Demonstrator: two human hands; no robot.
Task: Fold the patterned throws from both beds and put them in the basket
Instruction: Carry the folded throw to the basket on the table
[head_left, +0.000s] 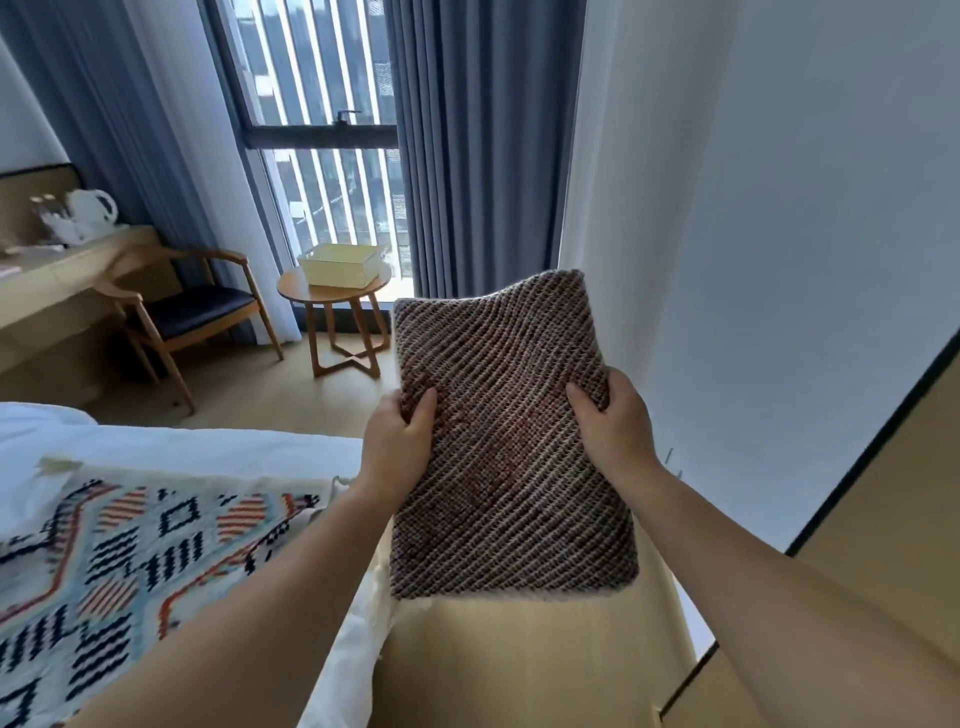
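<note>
While held out forward, left hand (400, 441) clasps folded throw (509, 467); right hand (613, 421) likewise

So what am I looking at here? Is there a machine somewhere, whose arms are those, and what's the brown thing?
There is no machine in this one. A person wears a wide-angle camera on their head, looking forward and down, so the single picture shows what they see, and the two bare arms are their own.

The left hand and right hand each grip one side of a brown throw, already folded into a thick rectangle and held up in the air.

At lower left is a white bed, with a second throw, brightly patterned, lying spread out on it and not yet folded.

Across the room, by the window, a pale yellow basket sits on a small round table. That is where the folded throws are meant to go.
</note>
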